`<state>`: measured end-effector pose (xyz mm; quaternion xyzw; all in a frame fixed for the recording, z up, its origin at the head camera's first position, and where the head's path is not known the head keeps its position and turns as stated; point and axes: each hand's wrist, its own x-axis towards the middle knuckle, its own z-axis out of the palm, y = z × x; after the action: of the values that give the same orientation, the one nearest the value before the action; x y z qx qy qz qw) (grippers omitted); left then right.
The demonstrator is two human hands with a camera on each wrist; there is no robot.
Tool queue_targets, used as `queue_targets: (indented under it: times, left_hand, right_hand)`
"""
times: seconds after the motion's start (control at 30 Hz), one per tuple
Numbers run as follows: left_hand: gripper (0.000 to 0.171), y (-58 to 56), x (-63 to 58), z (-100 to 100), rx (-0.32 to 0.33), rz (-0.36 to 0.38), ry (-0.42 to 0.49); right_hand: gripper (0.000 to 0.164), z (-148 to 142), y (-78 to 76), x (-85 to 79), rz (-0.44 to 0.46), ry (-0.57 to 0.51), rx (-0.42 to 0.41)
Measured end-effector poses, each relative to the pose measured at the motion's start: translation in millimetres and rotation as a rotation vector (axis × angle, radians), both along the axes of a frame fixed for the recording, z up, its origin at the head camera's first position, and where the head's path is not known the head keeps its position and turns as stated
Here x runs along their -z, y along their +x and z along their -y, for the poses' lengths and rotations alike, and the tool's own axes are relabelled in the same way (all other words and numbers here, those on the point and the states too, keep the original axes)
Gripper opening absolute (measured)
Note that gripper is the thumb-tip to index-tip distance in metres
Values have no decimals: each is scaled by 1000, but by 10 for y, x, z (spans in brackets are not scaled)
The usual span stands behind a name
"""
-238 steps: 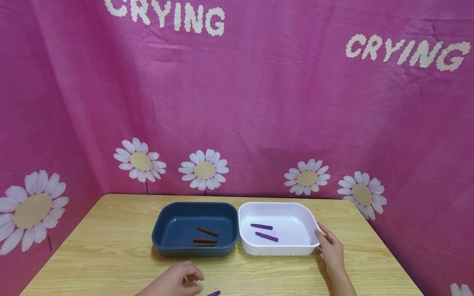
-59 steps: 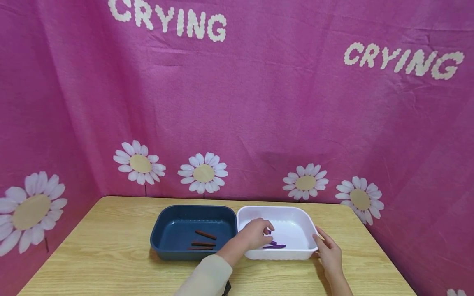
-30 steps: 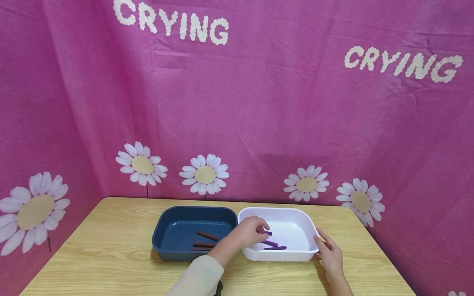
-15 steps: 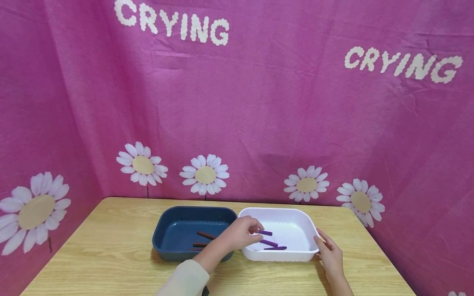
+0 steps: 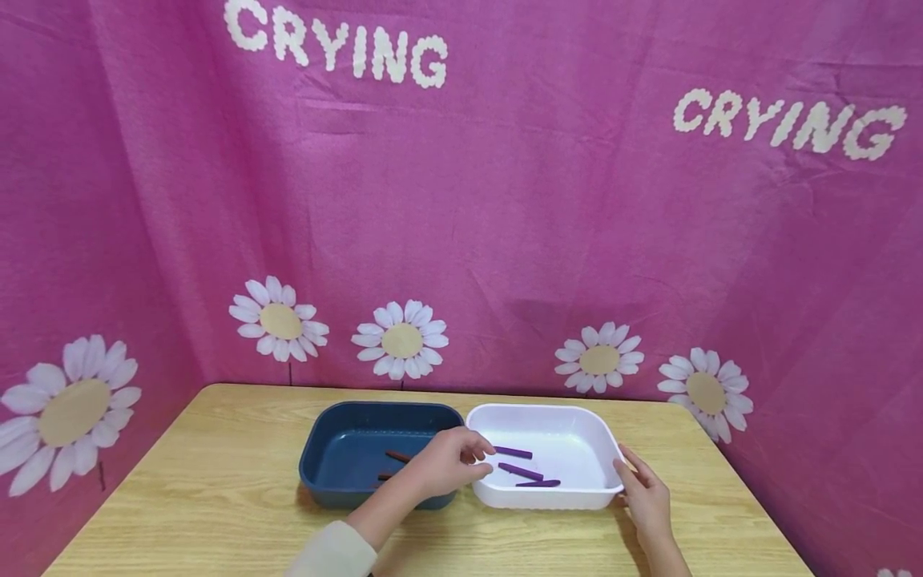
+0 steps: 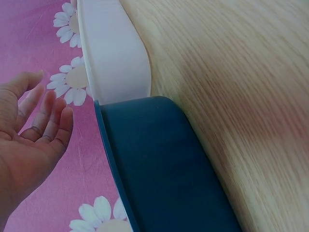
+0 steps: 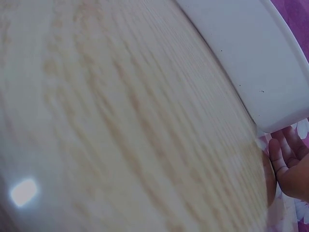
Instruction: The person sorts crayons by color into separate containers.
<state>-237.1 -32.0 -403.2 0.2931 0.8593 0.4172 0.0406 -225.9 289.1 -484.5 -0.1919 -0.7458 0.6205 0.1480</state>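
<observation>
My left hand [image 5: 450, 463] hangs over the meeting edges of the two trays, fingers loosely bent and holding nothing. The left wrist view shows its palm and spread fingertips beside the rims. Three purple crayon-like sticks [image 5: 521, 471] lie in the white tray [image 5: 577, 498], just right of the left fingertips. At that tray's right end, my right hand [image 5: 646, 497] grips the rim, thumb on the near side. In the right wrist view its fingers are partly hidden behind the tray corner. Brown crayon-like sticks [image 5: 397, 456] lie in the dark blue tray [image 5: 339, 495], partly covered by my left hand and forearm.
Both trays stand side by side on a light wooden table [image 5: 216, 497]. A pink cloth [image 5: 490, 200] with printed daisies and white letters hangs behind the table and along its sides.
Earlier, two purple sticks lay in the white tray and one on the table by my left hand; now three are inside. My left hand has drawn back leftward. The right hand stays.
</observation>
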Motion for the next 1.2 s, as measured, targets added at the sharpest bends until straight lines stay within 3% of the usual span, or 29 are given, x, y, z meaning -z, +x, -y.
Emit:
queue_targets:
  times: [0.3,0.63,0.93,1.2]
  left_hand:
    - [18,93,27,134,13,-21,36]
    - [19,233,56,336,-7,3,43]
    - [20,377,123,534,4,-35,45]
    - [21,489,149,718,-8,36,26]
  right_hand:
    - [53,4,-5,2,-21,-29,-3]
    - [54,1,-7,0,-32,-48,3]
    - [52,7,-7,6,-37,-46,5]
    - [48,2,-13,19,-43,-69,6]
